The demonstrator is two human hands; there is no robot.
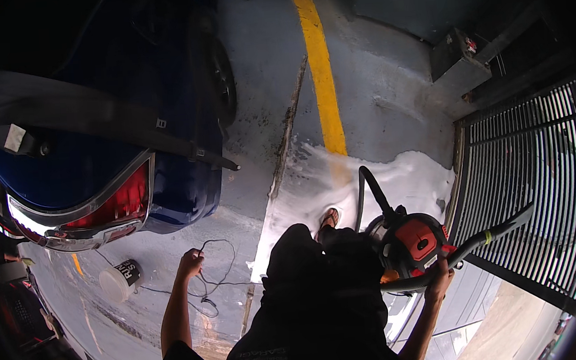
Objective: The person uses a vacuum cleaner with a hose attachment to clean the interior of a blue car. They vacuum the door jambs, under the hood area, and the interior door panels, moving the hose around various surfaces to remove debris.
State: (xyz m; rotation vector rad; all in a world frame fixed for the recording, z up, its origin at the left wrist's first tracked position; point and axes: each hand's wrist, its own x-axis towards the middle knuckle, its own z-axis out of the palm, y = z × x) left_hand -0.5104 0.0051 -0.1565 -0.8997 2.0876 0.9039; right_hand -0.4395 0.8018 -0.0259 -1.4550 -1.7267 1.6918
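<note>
My left hand [190,263] is closed on a thin dark cable [220,240], held out to my left. The cable loops down and trails across the floor. At my right side is a red and black canister vacuum cleaner [419,243]. Its black hose [488,235] curves round the body, and a wider end points out to the right. My right hand [438,280] is wrapped round the hose beside the canister. What carries the canister's weight is hidden behind my leg and clothes. One sandalled foot [329,218] shows amid white foam [303,202].
A blue car [184,188] with a red tail light [124,198] fills the left. Near its rear stands a white bucket [115,284]. A yellow stripe [320,69] crosses the grey floor into the foam. On the right are a slatted metal gate [525,181] and a concrete block [458,65].
</note>
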